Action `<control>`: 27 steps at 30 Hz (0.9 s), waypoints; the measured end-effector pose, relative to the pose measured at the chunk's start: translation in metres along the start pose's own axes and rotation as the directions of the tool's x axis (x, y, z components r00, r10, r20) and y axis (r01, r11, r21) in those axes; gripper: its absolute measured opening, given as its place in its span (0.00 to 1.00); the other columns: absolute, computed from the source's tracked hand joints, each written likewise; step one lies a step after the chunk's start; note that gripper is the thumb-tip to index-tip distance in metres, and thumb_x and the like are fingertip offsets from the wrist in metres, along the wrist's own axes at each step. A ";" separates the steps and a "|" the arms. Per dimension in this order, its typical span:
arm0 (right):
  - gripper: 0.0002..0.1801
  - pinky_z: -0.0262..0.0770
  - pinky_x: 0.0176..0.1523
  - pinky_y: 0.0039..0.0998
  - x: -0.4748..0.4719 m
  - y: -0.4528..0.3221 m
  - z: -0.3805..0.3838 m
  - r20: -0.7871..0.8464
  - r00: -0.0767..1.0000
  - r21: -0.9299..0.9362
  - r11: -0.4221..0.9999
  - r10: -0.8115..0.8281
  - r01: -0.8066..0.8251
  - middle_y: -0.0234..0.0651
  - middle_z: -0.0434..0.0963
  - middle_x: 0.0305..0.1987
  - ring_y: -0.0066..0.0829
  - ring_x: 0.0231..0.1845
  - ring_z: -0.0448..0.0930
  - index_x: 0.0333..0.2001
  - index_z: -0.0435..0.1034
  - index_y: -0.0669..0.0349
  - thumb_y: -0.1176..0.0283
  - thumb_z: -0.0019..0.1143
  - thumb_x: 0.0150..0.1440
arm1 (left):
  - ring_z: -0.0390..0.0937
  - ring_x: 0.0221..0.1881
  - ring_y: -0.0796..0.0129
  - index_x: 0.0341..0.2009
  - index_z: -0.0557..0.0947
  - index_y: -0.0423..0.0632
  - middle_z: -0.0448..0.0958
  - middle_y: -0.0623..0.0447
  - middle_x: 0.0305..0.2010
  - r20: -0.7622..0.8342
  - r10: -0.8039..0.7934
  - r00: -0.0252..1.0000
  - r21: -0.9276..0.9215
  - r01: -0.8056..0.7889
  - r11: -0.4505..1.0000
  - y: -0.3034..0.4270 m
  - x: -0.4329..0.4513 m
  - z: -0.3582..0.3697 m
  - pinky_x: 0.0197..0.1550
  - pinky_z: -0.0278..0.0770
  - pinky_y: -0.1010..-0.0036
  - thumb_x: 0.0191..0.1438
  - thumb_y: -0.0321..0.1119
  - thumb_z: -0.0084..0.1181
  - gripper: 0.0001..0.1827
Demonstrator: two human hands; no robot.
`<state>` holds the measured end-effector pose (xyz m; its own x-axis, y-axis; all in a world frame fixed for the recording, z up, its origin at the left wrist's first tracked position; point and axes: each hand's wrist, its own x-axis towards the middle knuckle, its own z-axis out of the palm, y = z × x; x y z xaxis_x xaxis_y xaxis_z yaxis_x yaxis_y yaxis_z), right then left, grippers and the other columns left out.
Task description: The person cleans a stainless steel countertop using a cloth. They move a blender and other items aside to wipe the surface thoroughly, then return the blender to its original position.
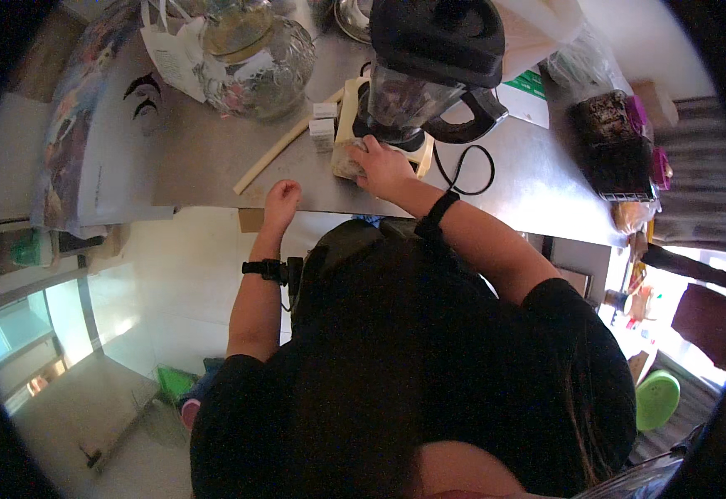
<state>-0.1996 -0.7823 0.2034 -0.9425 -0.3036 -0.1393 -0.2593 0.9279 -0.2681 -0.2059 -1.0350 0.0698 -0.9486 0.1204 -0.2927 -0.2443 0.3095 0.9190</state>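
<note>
At the front of the blender's cream base (426,159), my right hand (388,169) presses a pale crumpled wad (348,159), perhaps a cloth or wipe. The fingers curve around part of the wad. Above the base stands the clear blender jug (406,96), with a black handle (462,125) and a large black cover (437,40). My left hand (283,198) is loosely curled near the front edge of the metal table, and nothing shows in it. Two small white boxes (322,128) stand just left of the base.
A wooden rolling pin (275,153) lies diagonally left of the boxes. Behind it stands a large glass jar (257,75). A black cord (490,171) loops on the metal table (537,162). Dark-filled containers with purple parts (615,143) stand at the right edge.
</note>
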 end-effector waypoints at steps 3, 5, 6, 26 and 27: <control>0.34 0.73 0.46 0.43 0.006 -0.007 -0.004 0.067 0.990 -0.096 0.989 0.121 -0.115 0.43 0.63 0.53 0.47 0.49 0.72 0.57 0.63 0.47 0.59 0.60 0.43 | 0.72 0.30 0.71 0.34 0.78 0.41 0.75 0.53 0.29 0.030 0.006 1.000 0.049 -0.008 0.999 -0.013 0.006 -0.001 0.35 0.71 0.74 0.54 0.34 0.53 0.09; 0.34 0.73 0.47 0.42 0.014 -0.014 -0.012 0.197 0.947 -0.138 0.963 0.255 -0.231 0.43 0.64 0.53 0.47 0.49 0.73 0.56 0.64 0.47 0.56 0.61 0.42 | 0.74 0.30 0.70 0.35 0.78 0.41 0.76 0.52 0.29 0.057 0.021 0.998 0.124 -0.028 0.992 -0.031 0.011 -0.002 0.36 0.72 0.73 0.53 0.36 0.53 0.11; 0.35 0.73 0.48 0.42 0.016 -0.016 -0.015 0.229 0.931 -0.103 0.959 0.282 -0.265 0.44 0.65 0.53 0.47 0.50 0.73 0.55 0.65 0.47 0.54 0.60 0.41 | 0.74 0.30 0.69 0.35 0.78 0.41 0.77 0.51 0.29 0.074 0.034 0.997 0.114 -0.042 0.993 -0.039 0.012 -0.001 0.36 0.72 0.73 0.53 0.36 0.53 0.11; 0.28 0.73 0.48 0.41 -0.046 0.077 -0.025 0.207 0.842 -0.102 0.867 0.498 -0.488 0.44 0.78 0.42 0.44 0.44 0.78 0.43 0.76 0.53 0.46 0.57 0.42 | 0.75 0.28 0.68 0.34 0.79 0.40 0.78 0.50 0.28 -0.034 -0.273 0.961 0.035 0.275 0.961 -0.153 -0.042 -0.058 0.31 0.74 0.72 0.52 0.38 0.54 0.12; 0.28 0.73 0.49 0.40 -0.047 0.079 -0.028 0.243 0.818 -0.120 0.853 0.521 -0.508 0.45 0.79 0.42 0.45 0.44 0.78 0.42 0.76 0.53 0.46 0.57 0.42 | 0.75 0.28 0.68 0.34 0.79 0.40 0.78 0.50 0.28 -0.056 -0.278 0.959 -0.033 0.276 0.960 -0.157 -0.050 -0.063 0.31 0.74 0.72 0.52 0.38 0.54 0.13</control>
<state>-0.1814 -0.6887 0.2153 -0.8551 0.1827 -0.4853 0.2325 0.9716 -0.0438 -0.1327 -1.1494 -0.0431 -0.8530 -0.0233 -0.5213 -0.5035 0.2994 0.8105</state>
